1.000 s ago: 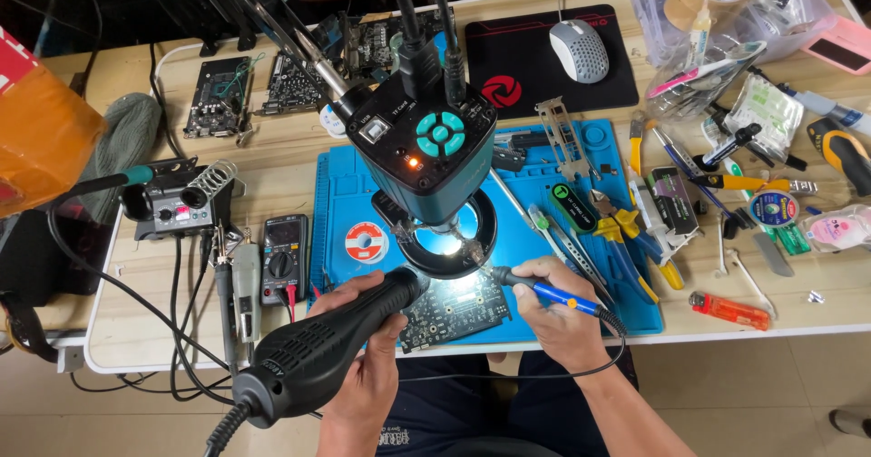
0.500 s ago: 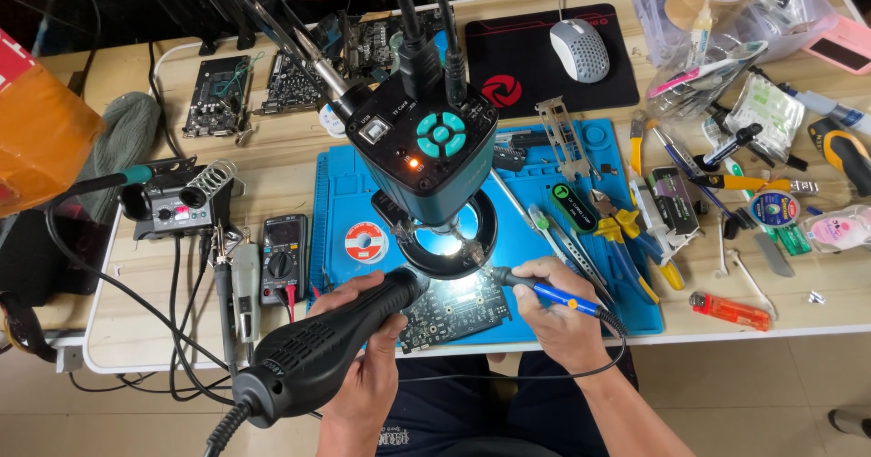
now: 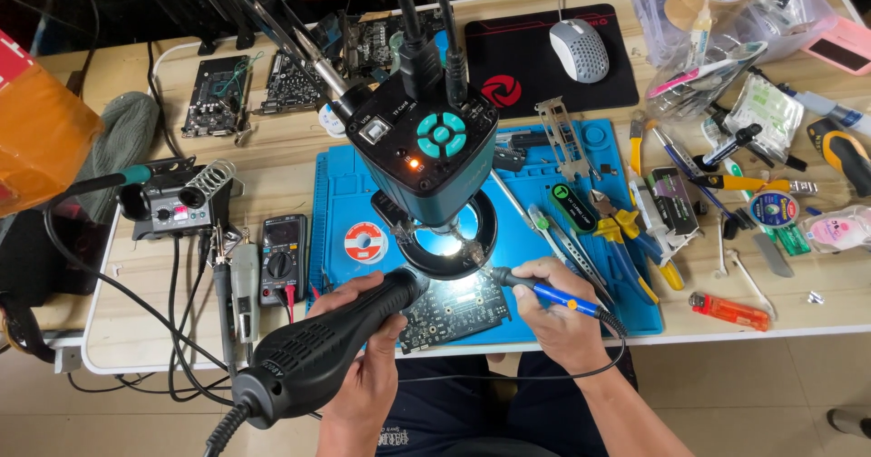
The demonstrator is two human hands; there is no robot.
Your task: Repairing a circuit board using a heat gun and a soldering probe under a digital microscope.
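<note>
Pale wooden table fills the view, crowded from edge to edge, with a blue work mat laid at the middle of its front edge. Nothing has visibly shifted since the earlier pictures: both hands, both tools and the board sit as they did. Above the mat hangs a dark teal microscope head with a lit ring lamp beneath it. Under the lamp, at the mat's front edge, lies a dark green circuit board, brightly lit at its upper part and studded with small parts. The left hand is wrapped tight around a bulky black hot-air gun, its nozzle aimed at the board's left end. The right hand pinches a slim blue-handled soldering iron, tip close to the board's upper right corner. Toward the left edge stand a soldering station and a multimeter. An orange lighter lies near the front right.
</note>
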